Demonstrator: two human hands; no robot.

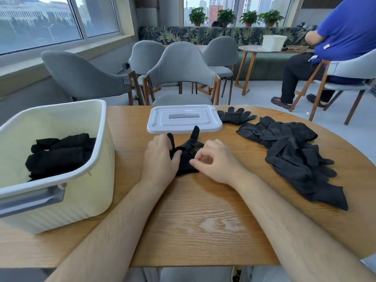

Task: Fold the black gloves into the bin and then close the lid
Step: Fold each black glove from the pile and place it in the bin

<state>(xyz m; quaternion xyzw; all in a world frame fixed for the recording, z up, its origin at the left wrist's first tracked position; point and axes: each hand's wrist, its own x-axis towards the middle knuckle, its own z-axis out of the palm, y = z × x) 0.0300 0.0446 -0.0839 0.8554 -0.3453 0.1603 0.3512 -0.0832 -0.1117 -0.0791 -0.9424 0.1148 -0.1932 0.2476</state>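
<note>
A black glove [188, 153] lies on the wooden table [203, 216] between my hands, two of its fingers sticking up toward the lid. My left hand [160, 157] presses on its left side with the thumb hooked into the fabric. My right hand [215, 159] pinches the glove's right edge between thumb and forefinger. The cream bin [97, 159] stands open at the left with several folded black gloves [59, 153] inside. Its white lid [184, 119] lies flat at the table's far middle. A pile of loose black gloves [295, 151] spreads at the right.
One more glove pair [236, 116] lies beside the lid's right end. Grey chairs [181, 72] stand beyond the table's far edge. A person in a blue shirt [341, 37] sits at the far right by a small round table [254, 49].
</note>
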